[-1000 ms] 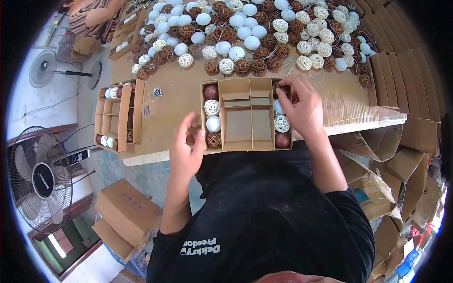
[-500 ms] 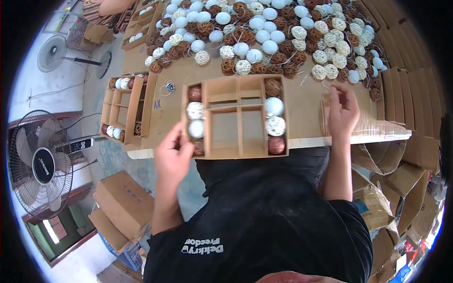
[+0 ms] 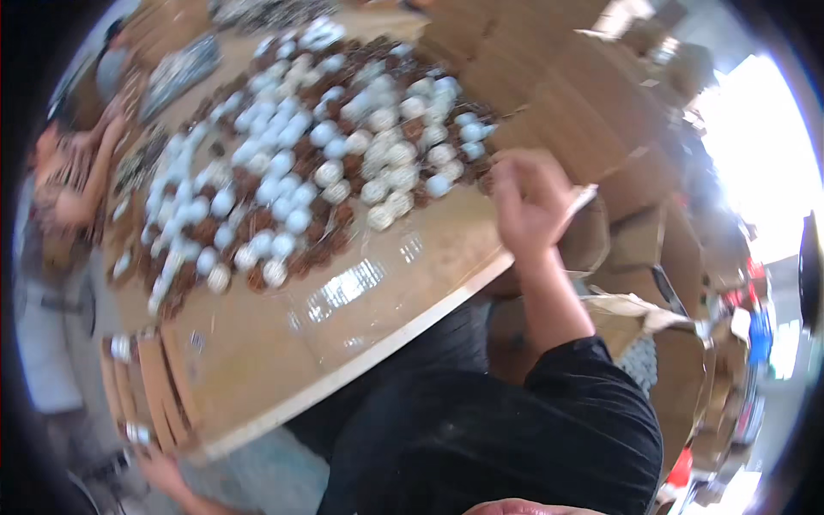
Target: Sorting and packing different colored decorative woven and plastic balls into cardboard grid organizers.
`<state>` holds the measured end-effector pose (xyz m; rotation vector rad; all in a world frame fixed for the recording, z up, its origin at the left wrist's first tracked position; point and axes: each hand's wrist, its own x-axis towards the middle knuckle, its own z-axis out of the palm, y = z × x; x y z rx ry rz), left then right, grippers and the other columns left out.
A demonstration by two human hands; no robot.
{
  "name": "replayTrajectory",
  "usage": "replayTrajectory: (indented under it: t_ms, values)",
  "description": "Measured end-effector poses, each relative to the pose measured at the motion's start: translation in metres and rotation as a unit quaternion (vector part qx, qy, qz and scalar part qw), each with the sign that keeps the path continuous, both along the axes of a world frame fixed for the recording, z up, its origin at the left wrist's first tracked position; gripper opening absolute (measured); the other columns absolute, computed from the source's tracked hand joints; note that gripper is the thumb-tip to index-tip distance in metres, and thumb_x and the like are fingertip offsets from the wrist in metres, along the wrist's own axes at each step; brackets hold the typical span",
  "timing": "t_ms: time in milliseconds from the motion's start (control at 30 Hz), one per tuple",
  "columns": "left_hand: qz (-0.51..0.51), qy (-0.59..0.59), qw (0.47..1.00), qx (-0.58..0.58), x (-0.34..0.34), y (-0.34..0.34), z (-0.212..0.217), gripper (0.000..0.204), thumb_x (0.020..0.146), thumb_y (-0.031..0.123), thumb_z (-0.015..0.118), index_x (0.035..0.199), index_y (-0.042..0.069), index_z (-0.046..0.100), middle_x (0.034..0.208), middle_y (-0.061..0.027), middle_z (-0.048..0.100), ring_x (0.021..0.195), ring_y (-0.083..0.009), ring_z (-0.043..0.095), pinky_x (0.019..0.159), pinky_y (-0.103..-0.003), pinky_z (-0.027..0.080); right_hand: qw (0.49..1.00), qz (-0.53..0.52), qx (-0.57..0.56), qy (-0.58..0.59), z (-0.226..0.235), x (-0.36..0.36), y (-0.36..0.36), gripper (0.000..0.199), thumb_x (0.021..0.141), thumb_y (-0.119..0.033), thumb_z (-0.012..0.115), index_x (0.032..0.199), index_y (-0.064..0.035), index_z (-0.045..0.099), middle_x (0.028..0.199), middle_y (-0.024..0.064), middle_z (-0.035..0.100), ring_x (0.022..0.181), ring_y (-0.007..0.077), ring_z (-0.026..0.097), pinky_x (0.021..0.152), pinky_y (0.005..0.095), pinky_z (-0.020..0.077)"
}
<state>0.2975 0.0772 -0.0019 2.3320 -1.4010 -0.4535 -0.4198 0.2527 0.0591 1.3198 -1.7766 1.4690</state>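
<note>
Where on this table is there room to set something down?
A strip of mostly bare cardboard runs between the ball pile and the table's pale near edge, from the cardboard boxes at left toward the right hand. Beyond it, the pile is crowded.

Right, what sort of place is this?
Likely a small workshop or packing room: brown and white balls heaped on a table, cardboard trays at its left end, more cardboard on the right.

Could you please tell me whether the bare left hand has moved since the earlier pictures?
Yes: against the brown cardboard-topped table, the left hand has moved leftward, to the brown cardboard boxes at the table's left end.
</note>
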Motion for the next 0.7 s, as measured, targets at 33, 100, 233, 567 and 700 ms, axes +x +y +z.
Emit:
replayTrajectory:
  t_ms: [33, 100, 233, 567, 700]
  values:
    - [0.000, -0.076, 0.993, -0.090, 0.036, 0.015, -0.006, 0.044, 0.105, 0.028, 0.061, 0.134, -0.005, 0.062, 0.093, -0.0105, 0.069, 0.071, -0.0168, 0.062, 0.056, -0.034, 0.049, 0.986, -0.054, -0.067, 0.141, 0.051, -0.019, 0.003, 0.008, 0.085, 0.001, 0.075, 0.092, -0.0011, 0.073, 0.088, 0.0122, 0.072, 0.081, 0.0255, 0.070, 0.074, 0.0336, 0.0548]
    - [-0.010, -0.218, 0.975, -0.039, -0.004, 0.020, 0.001, 0.080, 0.102, 0.046, 0.056, 0.159, -0.006, 0.035, 0.122, -0.0266, 0.068, 0.098, -0.0437, 0.068, 0.084, -0.055, 0.057, 0.904, -0.295, -0.077, 0.299, 0.148, -0.060, 0.033, 0.020, 0.083, -0.013, 0.082, 0.098, -0.0014, 0.072, 0.097, 0.0130, 0.074, 0.084, 0.0313, 0.070, 0.081, 0.0397, 0.0553]
    - [0.049, -0.225, 0.943, -0.242, -0.079, 0.055, 0.029, 0.068, 0.102, 0.040, 0.057, 0.151, -0.006, 0.049, 0.115, -0.0303, 0.068, 0.095, -0.0427, 0.068, 0.079, -0.054, 0.057, 0.890, -0.338, 0.210, 0.224, 0.271, -0.158, 0.086, 0.053, 0.093, -0.049, 0.076, 0.116, -0.0013, 0.074, 0.110, 0.0155, 0.074, 0.095, 0.0290, 0.072, 0.092, 0.0421, 0.0558]
    - [-0.106, -0.149, 0.879, -0.440, -0.132, 0.074, 0.043, 0.046, 0.103, 0.020, 0.068, 0.139, -0.006, 0.060, 0.106, -0.0188, 0.071, 0.085, -0.0289, 0.065, 0.075, -0.042, 0.053, 0.818, -0.101, 0.564, -0.058, 0.244, -0.150, 0.104, 0.050, 0.087, -0.036, 0.082, 0.118, 0.0020, 0.071, 0.109, 0.0095, 0.071, 0.108, 0.0203, 0.066, 0.097, 0.0360, 0.0510]
    - [-0.170, -0.020, 0.880, -0.443, -0.135, 0.072, 0.043, 0.053, 0.102, 0.028, 0.073, 0.140, -0.006, 0.060, 0.106, -0.0201, 0.071, 0.087, -0.0267, 0.066, 0.077, -0.039, 0.054, 0.880, -0.150, 0.446, 0.074, 0.221, -0.153, 0.108, 0.050, 0.081, -0.032, 0.091, 0.112, 0.0022, 0.073, 0.109, 0.0112, 0.074, 0.103, 0.0186, 0.068, 0.090, 0.0338, 0.0530]
